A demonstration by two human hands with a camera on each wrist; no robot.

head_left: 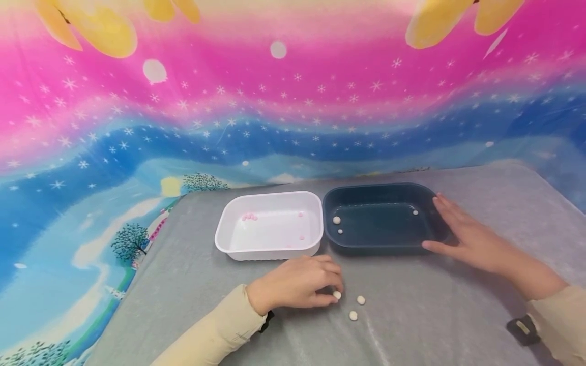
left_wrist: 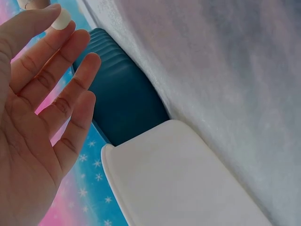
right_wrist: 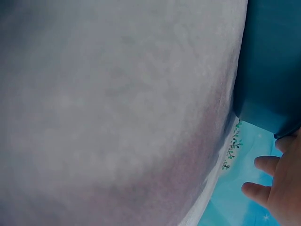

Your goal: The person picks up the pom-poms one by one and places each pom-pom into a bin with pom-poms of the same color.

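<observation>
Between thumb and index finger, my left hand (head_left: pixel 299 282) pinches a small white ball (head_left: pixel 337 295), low over the cloth in front of the tubs. The left wrist view shows the same ball (left_wrist: pixel 62 20) at the fingertips, the other fingers loosely extended. Two more white balls, one (head_left: pixel 361 300) behind the other (head_left: pixel 353 315), lie just right of that hand. My right hand (head_left: pixel 476 244) rests at the right end of the dark teal tub (head_left: pixel 380 250), fingers and thumb spread along its rim. Inside that tub are three white balls, the largest (head_left: pixel 337 220) at the left.
A white tub (head_left: pixel 265 255) stands directly left of the teal one, with several pink balls (head_left: pixel 249 216) in it. Grey cloth (head_left: pixel 430 315) covers the table. Behind hangs a colourful printed backdrop (head_left: pixel 293 101). A black object (head_left: pixel 523 330) sits at my right sleeve.
</observation>
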